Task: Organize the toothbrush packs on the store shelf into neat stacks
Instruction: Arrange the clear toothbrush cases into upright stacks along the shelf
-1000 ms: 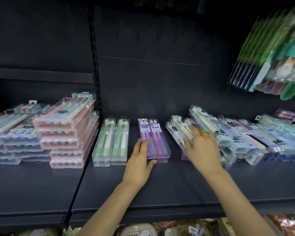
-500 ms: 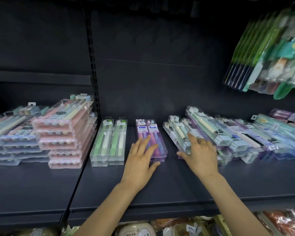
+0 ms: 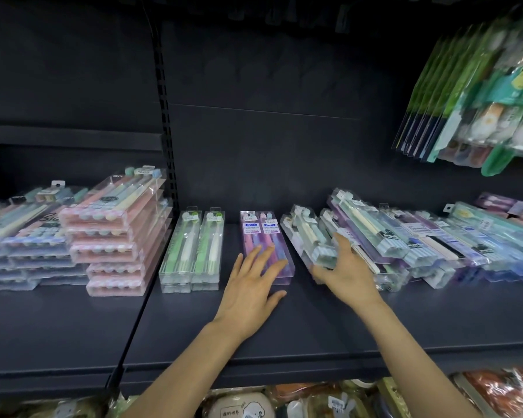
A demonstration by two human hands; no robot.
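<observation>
Left hand (image 3: pixel 251 292) flat with fingers spread on purple toothbrush pack (image 3: pixel 266 245), right hand (image 3: pixel 346 271) gripping near end of tilted clear pack (image 3: pixel 307 239), dark shelf (image 3: pixel 314 333)

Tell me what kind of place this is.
Most likely a retail store aisle. Boxed toothbrush packs lie stacked on a dark metal display shelf, more carded packs hang from pegs at upper right, and packaged goods fill the tier below.
</observation>
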